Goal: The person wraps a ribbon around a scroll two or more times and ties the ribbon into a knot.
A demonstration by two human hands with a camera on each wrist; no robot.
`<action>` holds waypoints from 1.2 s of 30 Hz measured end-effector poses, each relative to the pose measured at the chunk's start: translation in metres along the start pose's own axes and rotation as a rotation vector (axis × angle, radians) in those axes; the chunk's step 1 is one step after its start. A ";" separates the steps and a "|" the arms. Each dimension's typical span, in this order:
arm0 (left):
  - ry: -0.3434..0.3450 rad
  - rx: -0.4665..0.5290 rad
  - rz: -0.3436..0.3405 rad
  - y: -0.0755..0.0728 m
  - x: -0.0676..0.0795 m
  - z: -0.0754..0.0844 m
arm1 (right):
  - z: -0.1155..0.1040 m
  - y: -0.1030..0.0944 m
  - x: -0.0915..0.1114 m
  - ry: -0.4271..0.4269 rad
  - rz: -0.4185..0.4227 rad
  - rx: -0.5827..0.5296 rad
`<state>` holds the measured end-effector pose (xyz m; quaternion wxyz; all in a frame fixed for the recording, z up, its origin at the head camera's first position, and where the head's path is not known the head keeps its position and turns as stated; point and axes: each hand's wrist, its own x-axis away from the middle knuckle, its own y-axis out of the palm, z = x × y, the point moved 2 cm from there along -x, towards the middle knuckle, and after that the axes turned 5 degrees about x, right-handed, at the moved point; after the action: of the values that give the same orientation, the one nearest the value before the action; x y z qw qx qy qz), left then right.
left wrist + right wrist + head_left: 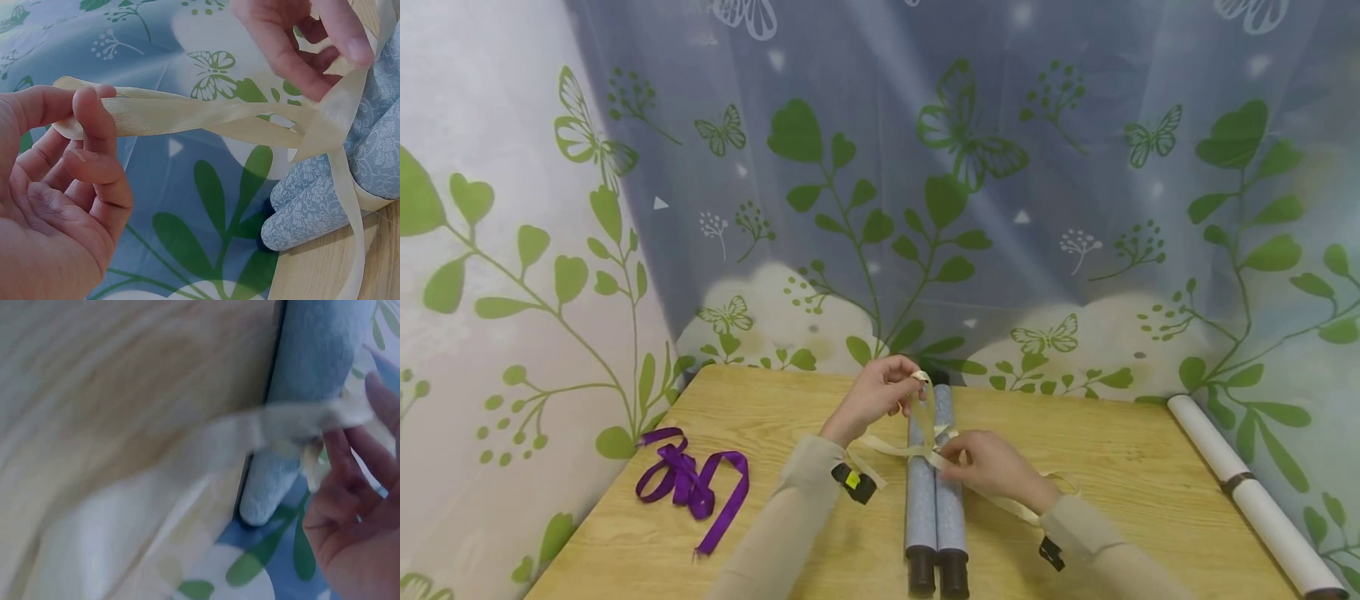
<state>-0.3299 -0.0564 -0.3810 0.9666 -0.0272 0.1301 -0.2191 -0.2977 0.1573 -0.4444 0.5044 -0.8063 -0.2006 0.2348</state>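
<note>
Two blue patterned scrolls (921, 512) with dark end knobs lie side by side on the table, a cream ribbon (887, 448) tied around them. My left hand (874, 393) pinches a raised loop of that ribbon above the scrolls; in the left wrist view the loop (169, 117) is stretched from the fingertips to the knot (331, 119). Beside the knot, my right hand (992, 468) holds the ribbon between thumb and fingers. One ribbon tail runs under the right forearm. The right wrist view is blurred, with a ribbon band (212, 440) crossing to the right fingers.
A tangled purple ribbon (679, 479) lies on the left of the wooden table (790, 417). Along the right edge rests a rolled white scroll (1206, 446) with a dark band. A curtain (865, 275) printed with leaves and butterflies hangs behind the table.
</note>
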 end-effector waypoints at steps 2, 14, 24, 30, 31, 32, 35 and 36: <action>0.000 0.000 -0.001 0.000 0.000 0.000 | -0.002 0.004 -0.003 0.006 0.014 -0.008; -0.009 0.007 0.000 0.000 0.001 0.002 | 0.011 0.002 -0.022 0.191 0.009 -0.164; -0.019 0.006 0.005 0.001 0.003 0.002 | 0.014 0.005 -0.034 0.324 0.015 -0.208; -0.017 0.013 0.002 0.001 0.003 0.002 | 0.021 0.007 -0.039 0.243 0.013 -0.206; -0.017 0.014 0.002 0.001 0.003 0.002 | 0.023 0.008 -0.039 0.231 0.014 -0.207; -0.017 0.014 0.003 0.000 0.003 0.002 | 0.025 0.008 -0.039 0.220 0.016 -0.206; -0.018 0.013 0.002 0.000 0.003 0.001 | 0.029 0.011 -0.040 0.182 0.021 -0.216; -0.019 0.012 0.002 0.000 0.003 0.001 | 0.030 0.011 -0.040 0.166 0.023 -0.214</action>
<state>-0.3276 -0.0580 -0.3809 0.9682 -0.0231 0.1195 -0.2185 -0.3463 0.1524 -0.4592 0.4276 -0.8744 -0.1730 0.1504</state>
